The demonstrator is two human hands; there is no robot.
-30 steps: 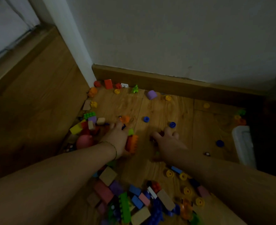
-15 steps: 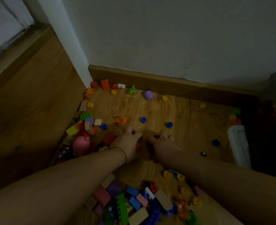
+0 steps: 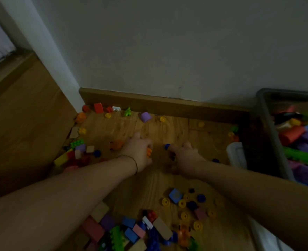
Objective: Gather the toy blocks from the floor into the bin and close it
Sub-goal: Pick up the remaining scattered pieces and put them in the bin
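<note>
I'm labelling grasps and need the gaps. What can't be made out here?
Head view:
Right hand: whether it holds anything; its back and shadow hide the palm.
Orange block in the left hand: mostly hidden by that hand.
Bin: cut off by the right edge; fill unknown.
White piece beside the bin: partly behind the right arm.

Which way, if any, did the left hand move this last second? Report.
Yes. The left hand, gripping an orange block, shifted right and forward, nearer the purple block.

Dim and murky all over; palest light sat upper left, edges bowed, lower right corner smeared soft.
</note>
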